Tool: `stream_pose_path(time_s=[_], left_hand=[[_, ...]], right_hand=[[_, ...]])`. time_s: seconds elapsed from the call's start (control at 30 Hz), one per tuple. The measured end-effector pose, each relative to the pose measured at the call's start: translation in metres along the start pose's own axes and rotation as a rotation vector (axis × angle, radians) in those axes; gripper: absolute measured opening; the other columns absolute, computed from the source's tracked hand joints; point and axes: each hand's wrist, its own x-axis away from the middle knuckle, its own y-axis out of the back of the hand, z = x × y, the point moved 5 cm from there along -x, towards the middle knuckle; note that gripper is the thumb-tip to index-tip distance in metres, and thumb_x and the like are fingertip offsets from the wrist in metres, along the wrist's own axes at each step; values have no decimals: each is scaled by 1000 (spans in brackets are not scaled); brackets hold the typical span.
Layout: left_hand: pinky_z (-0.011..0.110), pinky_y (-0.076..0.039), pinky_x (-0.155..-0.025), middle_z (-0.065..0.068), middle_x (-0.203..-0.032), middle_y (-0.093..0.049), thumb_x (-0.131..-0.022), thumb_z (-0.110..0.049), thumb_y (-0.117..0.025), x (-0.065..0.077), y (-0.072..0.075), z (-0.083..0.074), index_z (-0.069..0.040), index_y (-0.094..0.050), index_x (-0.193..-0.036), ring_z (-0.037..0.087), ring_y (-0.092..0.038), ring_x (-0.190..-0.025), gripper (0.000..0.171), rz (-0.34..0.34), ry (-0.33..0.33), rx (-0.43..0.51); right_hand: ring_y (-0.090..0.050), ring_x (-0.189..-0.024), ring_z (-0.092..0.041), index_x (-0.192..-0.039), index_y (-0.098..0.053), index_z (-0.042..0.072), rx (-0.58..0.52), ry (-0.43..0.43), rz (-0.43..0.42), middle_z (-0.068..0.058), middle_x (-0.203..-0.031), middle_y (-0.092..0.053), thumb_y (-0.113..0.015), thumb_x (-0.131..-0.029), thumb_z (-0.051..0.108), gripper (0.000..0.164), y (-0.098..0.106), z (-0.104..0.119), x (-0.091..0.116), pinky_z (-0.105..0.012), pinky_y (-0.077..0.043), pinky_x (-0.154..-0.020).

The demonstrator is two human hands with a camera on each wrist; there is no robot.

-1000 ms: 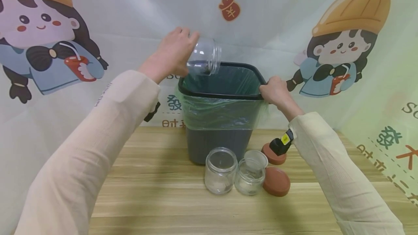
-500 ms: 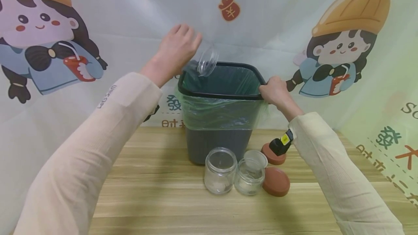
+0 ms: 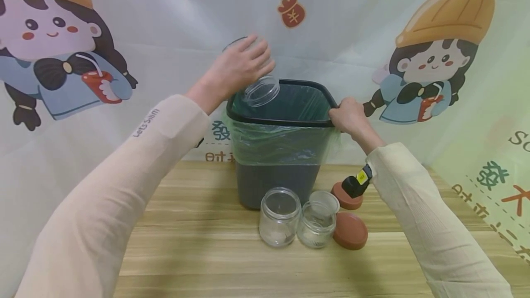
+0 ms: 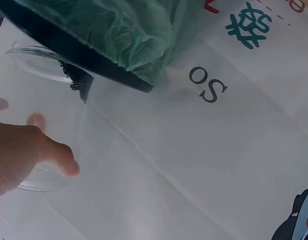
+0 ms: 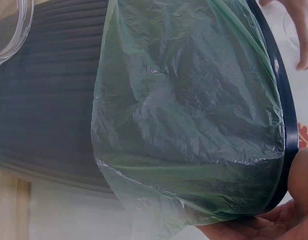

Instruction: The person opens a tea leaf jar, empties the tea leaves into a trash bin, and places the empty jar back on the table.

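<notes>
My left hand grips a clear jar, tilted with its mouth down and to the right over the left side of the trash bin. In the left wrist view, the thumb and fingers wrap the jar's wall, and a dark patch shows through it near the mouth. A green liner bag is folded over the bin's black rim. My right hand holds that rim at its right corner; in the right wrist view its fingers curl under the rim by the bag.
Before the bin on the wooden table stand a taller clear jar and a shorter ribbed jar, with a clear disc leaning on it. Two reddish-brown lids lie to their right. A printed cloth hangs behind.
My left hand has tipped the jar from sideways to mouth-down and turned over so its back shows more, shifting slightly right. The right hand stays on the rim.
</notes>
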Motion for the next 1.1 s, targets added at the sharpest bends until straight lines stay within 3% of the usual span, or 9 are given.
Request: stream_pose_path(time_s=[0.2,0.4,0.8,1.1], left_hand=[[40,-17,-108,13,-137,-34,-77,-1,-66,-1,0,-12,-12,-27,-139,28,-27,-127,73,-44,-123,-71],[40,-15,-109,10,-136,-35,-79,2,-63,-2,1,-20,-16,-29,-138,26,-28,-127,71,-98,-160,-126],[41,-13,-109,10,-136,-35,-77,0,-65,-2,-1,-26,-17,-29,-137,26,-27,-127,72,-111,-174,-151],[40,-14,-109,12,-136,-35,-78,-5,-66,-2,-1,-22,-13,-27,-139,28,-28,-127,72,-89,-105,-78]], right_hand=[[-34,-41,-11,-53,-33,11,-1,-3,8,3,-45,-29,-35,-83,5,30,0,0,0,-25,-33,-44],[-34,-43,-11,-56,-35,9,6,-16,-7,2,-47,-31,-35,-82,6,27,1,-1,-2,-24,-33,-42],[-33,-42,-11,-54,-35,10,0,-19,-4,2,-47,-30,-35,-83,6,29,0,-2,-2,-23,-32,-42],[-34,-42,-12,-53,-33,11,-10,-13,-1,2,-46,-30,-36,-82,5,30,0,-2,-1,-24,-33,-42]])
